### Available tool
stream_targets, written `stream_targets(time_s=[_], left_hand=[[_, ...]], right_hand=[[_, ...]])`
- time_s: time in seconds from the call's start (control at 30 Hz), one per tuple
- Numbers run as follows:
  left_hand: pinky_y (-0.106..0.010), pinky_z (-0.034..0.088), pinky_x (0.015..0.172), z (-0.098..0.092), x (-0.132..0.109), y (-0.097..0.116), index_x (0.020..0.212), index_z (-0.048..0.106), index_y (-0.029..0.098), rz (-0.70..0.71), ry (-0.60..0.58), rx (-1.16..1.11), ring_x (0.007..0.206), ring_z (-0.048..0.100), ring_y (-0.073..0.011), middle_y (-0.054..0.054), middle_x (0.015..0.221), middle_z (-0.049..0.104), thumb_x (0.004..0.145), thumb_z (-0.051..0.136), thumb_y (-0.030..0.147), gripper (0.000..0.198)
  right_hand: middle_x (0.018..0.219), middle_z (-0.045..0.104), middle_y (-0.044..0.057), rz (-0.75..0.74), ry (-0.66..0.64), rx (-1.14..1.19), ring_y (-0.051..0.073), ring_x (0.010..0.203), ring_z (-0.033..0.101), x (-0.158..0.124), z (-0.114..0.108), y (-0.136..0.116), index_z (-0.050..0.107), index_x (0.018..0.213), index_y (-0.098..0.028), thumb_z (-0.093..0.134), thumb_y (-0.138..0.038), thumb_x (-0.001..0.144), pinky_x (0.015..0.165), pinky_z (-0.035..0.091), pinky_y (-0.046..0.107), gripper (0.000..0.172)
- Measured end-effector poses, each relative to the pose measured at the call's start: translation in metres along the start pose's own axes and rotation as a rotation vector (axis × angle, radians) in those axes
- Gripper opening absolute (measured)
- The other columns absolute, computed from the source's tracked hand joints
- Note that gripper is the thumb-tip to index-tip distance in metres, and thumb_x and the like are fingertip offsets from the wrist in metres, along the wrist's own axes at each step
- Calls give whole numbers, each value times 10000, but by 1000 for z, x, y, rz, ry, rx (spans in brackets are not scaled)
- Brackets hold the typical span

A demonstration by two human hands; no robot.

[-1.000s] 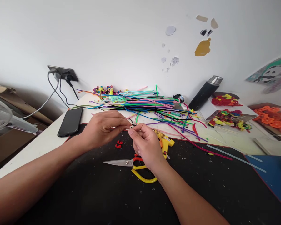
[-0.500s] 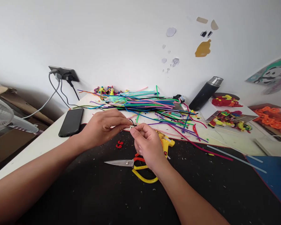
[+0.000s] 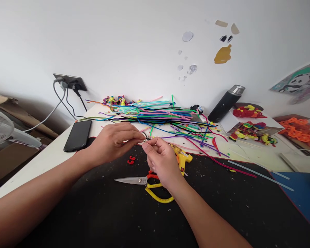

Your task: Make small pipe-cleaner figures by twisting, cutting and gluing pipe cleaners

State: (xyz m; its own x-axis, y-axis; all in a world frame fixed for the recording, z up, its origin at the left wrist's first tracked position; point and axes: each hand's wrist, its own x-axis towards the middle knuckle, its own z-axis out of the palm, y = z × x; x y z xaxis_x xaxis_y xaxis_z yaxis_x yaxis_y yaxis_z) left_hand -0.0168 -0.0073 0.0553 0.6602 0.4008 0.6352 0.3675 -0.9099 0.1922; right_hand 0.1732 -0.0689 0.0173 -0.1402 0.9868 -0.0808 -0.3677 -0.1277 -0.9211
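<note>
My left hand (image 3: 120, 139) and my right hand (image 3: 162, 156) meet fingertip to fingertip above the black mat (image 3: 92, 206). Between them is a short, curved black pipe cleaner (image 3: 146, 135), pinched from both sides, with a small pale bit at the fingertips. Most of it is hidden by my fingers. Scissors (image 3: 131, 180) with red and yellow handles lie beneath my right hand, which covers part of them. Behind that hand a yellow glue gun (image 3: 183, 160) shows in part. Two small curled red pieces (image 3: 130, 160) rest on the mat below my left hand.
Many coloured pipe cleaners (image 3: 165, 113) are heaped along the wall. A phone (image 3: 78, 135) lies at the left, and a dark thermos (image 3: 226, 104) leans at the right beside pipe-cleaner figures (image 3: 251, 132). Clear glue sticks (image 3: 260, 175) lie at the mat's right edge.
Both hands keep their pinch in nearly the same place, with only slight finger movement. The whole view has shifted a little.
</note>
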Motion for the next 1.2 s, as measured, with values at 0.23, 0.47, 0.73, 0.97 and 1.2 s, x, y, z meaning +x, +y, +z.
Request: stream_targets(time_s=[0.23,0.47,0.73,0.97,1.2], left_hand=[[-282,546,728,1,0,2,1040,759,199,37,8,78,794,739,-178,-64,914,811,1051,624,190,136],[-293,544,738,4,-2,1,1059,758,208,39,20,110,829,751,-187,-70,946,818,1060,616,218,142],[-279,545,725,4,-2,3,1057,756,195,28,13,88,810,747,-177,-66,931,815,1049,627,194,129],[-279,551,710,5,-1,4,1034,771,208,4,36,79,792,756,-179,-68,914,823,1046,619,212,153],[-279,551,719,6,-1,5,1025,771,210,-19,38,46,784,750,-176,-63,900,819,1035,631,199,141]], right_hand=[[472,397,-133,1,5,-10,52,371,276,0,0,0,593,817,-228,829,-501,837,364,185,196,362],[474,399,-132,-1,11,-4,53,373,272,0,-1,1,593,827,-230,822,-501,841,364,186,194,355],[478,402,-131,-1,7,-12,53,372,275,0,-1,0,596,826,-227,827,-514,836,362,186,195,368],[482,392,-133,-6,11,-11,53,370,271,1,-1,0,591,824,-229,823,-514,840,360,184,196,368],[488,394,-131,-7,5,-11,57,372,272,1,-2,3,585,826,-235,828,-536,835,365,186,200,387]])
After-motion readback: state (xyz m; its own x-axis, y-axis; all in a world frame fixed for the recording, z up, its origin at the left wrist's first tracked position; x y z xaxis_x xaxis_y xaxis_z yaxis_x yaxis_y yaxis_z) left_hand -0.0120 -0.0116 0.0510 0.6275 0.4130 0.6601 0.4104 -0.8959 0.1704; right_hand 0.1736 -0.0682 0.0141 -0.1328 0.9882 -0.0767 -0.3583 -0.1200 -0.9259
